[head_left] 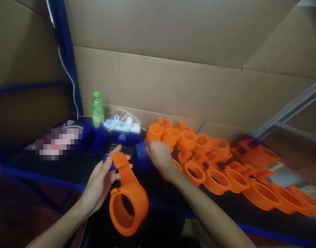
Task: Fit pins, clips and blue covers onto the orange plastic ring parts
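Orange plastic fills the left hand: a ring with a ribbed strap, held in the air just above the near table edge. The fingers are closed round the strap and the thumb presses a small blue clip against its top end, while the ring's open mouth hangs below, facing the camera. The right hand is curled over a blue cap that sits on the table, between the ring and the rows of matching orange parts. As I judge it, the work in hand is joining blue pieces to the ring, and it goes best if the left hand keeps the strap steady with the clip squared to its end, and the right takes the cap alone without knocking the nearest orange parts. The table is black and edged in blue. At its back stand 1 green-capped bottle and a white power strip, with a stack of dark blue parts just beside them. Cardboard walls the bench behind and on both sides, and a white cable runs down a blue post at the left. The light is dim, and the far-right parts are blurred.
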Demonstrator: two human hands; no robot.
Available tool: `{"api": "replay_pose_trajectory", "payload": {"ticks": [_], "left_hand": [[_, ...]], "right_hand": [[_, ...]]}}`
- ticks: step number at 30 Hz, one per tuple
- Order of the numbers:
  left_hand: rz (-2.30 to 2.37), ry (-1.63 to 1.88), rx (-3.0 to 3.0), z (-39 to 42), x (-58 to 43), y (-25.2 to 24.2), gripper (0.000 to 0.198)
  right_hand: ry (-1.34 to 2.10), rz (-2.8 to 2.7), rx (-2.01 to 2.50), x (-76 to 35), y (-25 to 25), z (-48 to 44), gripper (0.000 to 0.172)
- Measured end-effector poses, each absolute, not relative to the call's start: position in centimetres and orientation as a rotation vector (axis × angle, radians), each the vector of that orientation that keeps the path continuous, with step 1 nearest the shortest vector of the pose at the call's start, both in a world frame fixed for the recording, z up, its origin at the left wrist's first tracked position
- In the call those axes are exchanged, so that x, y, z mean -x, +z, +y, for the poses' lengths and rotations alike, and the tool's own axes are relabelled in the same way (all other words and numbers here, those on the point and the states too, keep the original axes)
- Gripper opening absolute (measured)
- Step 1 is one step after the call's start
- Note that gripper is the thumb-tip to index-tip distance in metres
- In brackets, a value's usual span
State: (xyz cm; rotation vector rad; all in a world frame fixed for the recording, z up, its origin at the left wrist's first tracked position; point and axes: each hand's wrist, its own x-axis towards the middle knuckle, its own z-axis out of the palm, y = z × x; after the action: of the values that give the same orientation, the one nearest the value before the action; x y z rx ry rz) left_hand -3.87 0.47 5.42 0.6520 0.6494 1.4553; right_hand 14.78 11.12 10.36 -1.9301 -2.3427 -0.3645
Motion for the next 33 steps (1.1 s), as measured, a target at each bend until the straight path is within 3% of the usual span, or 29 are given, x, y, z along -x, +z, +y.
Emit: {"api": "replay_pose_trajectory", "payload": {"ticks": [4,9,13,20,29,33], "left_hand": [[0.662,1.489,-0.638,0.3,3.6,5.3,0.066],[0.661,1.552,-0.64,0.4,3.0,5.6,0.064],[0.687,1.591,-0.664,0.5,2.8,5.4,0.06],[0.776,1.612,-0.717,0.1,2.8,4.7,0.054],[0.834,1.642,-0.792,0.1,2.8,4.7,0.061],[0.864,1.648,-0.953,-0.1,2.9,4.8,0.073]], "right_hand": [[-0.408,-2.221,1.803,-14.9,12.1,9.1,0.038],[-0.337,-2.122,0.992,-14.4,12.7,4.6,0.017],[-0.066,-2.206,0.695,-13.9,12.4,2.7,0.006],[0.366,-2.283,0.658,-13.8,12.1,2.7,0.019],[0.496,-2.167,0.82,-13.9,11.9,2.2,0.025],[0.611,-2.133,0.868,-14.1,12.0,2.0,0.026]]}}
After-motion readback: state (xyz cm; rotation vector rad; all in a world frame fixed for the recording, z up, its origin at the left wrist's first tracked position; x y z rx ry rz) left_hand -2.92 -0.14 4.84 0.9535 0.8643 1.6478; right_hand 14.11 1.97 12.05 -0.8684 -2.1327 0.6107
